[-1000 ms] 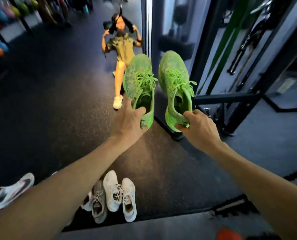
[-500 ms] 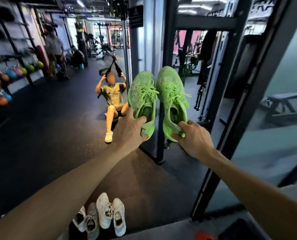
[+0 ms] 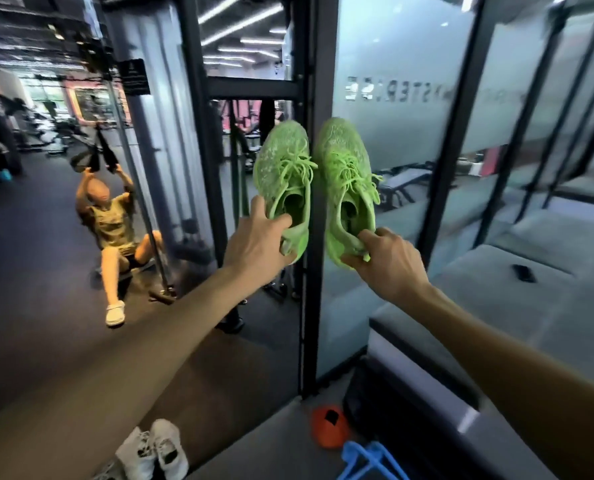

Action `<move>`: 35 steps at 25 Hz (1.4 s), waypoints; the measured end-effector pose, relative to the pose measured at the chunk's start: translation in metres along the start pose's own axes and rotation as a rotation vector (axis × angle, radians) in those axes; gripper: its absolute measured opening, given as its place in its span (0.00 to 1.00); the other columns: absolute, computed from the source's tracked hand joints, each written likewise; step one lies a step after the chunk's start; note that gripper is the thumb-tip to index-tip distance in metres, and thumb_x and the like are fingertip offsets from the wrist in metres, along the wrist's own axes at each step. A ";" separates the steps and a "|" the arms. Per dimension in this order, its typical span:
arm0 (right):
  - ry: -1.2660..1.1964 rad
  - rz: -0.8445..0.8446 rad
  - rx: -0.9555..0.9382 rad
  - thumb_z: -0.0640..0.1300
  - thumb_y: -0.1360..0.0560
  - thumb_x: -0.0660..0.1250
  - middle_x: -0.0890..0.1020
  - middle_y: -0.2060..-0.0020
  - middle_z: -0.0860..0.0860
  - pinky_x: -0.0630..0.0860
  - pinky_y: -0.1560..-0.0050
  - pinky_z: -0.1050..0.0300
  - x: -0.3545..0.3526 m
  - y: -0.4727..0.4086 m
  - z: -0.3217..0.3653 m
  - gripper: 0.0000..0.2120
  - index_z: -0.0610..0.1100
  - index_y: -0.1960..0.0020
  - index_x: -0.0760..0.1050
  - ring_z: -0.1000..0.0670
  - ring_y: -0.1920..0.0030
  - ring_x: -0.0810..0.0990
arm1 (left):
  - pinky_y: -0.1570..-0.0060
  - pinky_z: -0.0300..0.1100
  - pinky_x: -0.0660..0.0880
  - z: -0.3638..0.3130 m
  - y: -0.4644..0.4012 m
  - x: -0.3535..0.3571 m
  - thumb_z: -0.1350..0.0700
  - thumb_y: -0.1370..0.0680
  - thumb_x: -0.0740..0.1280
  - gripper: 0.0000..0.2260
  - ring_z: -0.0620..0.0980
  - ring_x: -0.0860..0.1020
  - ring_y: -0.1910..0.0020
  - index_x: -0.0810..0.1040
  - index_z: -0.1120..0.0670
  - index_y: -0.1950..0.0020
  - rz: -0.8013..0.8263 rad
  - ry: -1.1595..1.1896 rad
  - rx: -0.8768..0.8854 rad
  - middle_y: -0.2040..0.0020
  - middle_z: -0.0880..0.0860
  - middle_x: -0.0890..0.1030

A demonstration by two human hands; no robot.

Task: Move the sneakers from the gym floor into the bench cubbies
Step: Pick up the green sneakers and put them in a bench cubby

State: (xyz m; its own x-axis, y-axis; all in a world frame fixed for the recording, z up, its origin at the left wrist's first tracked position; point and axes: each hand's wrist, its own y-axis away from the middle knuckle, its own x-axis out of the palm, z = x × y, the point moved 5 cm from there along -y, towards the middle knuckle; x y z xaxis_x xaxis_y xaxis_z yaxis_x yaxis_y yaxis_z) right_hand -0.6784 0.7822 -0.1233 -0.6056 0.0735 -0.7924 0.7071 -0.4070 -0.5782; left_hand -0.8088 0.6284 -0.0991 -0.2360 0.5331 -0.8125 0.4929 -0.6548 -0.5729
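Each hand carries one neon-green sneaker by its heel, well above the gym floor. The left hand (image 3: 254, 247) wraps the heel collar of the left green sneaker (image 3: 283, 174), thumb at the opening; the right hand (image 3: 387, 261) pinches the heel rim of the right green sneaker (image 3: 347, 181). From each grip the shoe's long axis runs up and away, toe far, laces toward the camera. The two shoes sit side by side, nearly touching.

The grey bench (image 3: 531, 306) lies to the right and lower, so the right hand is nearer; its cubby openings are not clearly visible here. Both shoes are knit, mottled, with loose tangled laces. A white pair (image 3: 157, 452) remains on the floor near the bottom left.
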 end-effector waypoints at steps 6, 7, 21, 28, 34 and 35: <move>0.183 -0.046 0.257 0.57 0.26 0.65 0.76 0.58 0.45 0.66 0.65 0.53 -0.160 0.145 -0.118 0.15 0.45 0.54 0.74 0.37 0.59 0.77 | 0.65 0.49 0.73 -0.198 0.029 -0.022 0.48 0.33 0.77 0.19 0.60 0.74 0.60 0.74 0.54 0.51 0.037 0.176 0.232 0.50 0.53 0.62; 0.215 -0.065 0.300 0.57 0.26 0.66 0.77 0.57 0.44 0.67 0.65 0.53 -0.189 0.168 -0.140 0.15 0.44 0.54 0.74 0.37 0.58 0.77 | 0.64 0.49 0.73 -0.236 0.031 -0.026 0.48 0.33 0.77 0.19 0.61 0.74 0.60 0.74 0.54 0.51 0.040 0.200 0.274 0.50 0.53 0.62; 0.589 -0.209 0.719 0.57 0.28 0.68 0.77 0.58 0.44 0.67 0.65 0.54 -0.567 0.507 -0.431 0.15 0.44 0.54 0.76 0.39 0.61 0.76 | 0.56 0.51 0.75 -0.784 0.118 -0.050 0.47 0.33 0.76 0.21 0.60 0.73 0.58 0.75 0.55 0.47 0.077 0.557 0.639 0.44 0.59 0.64; 0.659 -0.278 0.842 0.55 0.29 0.69 0.73 0.62 0.46 0.64 0.66 0.54 -0.662 0.584 -0.558 0.15 0.44 0.60 0.72 0.42 0.66 0.69 | 0.52 0.55 0.76 -0.977 0.112 -0.029 0.45 0.34 0.77 0.23 0.63 0.75 0.52 0.75 0.53 0.46 0.074 0.643 0.728 0.40 0.58 0.65; 0.708 -0.254 0.831 0.54 0.28 0.69 0.75 0.62 0.45 0.68 0.66 0.53 -0.700 0.577 -0.696 0.14 0.44 0.59 0.72 0.41 0.66 0.72 | 0.53 0.52 0.75 -1.117 0.062 0.019 0.45 0.34 0.77 0.22 0.62 0.75 0.53 0.75 0.52 0.47 0.032 0.670 0.761 0.43 0.57 0.65; 0.708 -0.260 0.819 0.54 0.28 0.69 0.74 0.62 0.46 0.68 0.66 0.53 -0.704 0.572 -0.720 0.14 0.44 0.60 0.72 0.42 0.66 0.71 | 0.53 0.52 0.75 -1.138 0.049 0.028 0.46 0.34 0.77 0.22 0.62 0.75 0.53 0.75 0.52 0.47 0.028 0.668 0.766 0.43 0.57 0.65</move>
State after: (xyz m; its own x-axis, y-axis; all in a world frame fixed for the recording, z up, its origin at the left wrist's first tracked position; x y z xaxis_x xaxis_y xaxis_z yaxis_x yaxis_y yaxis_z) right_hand 0.4157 1.1533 -0.0361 -0.1710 0.6404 -0.7488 -0.0236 -0.7624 -0.6467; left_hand 0.1618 1.2205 -0.0270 0.3996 0.5485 -0.7345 -0.2337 -0.7138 -0.6602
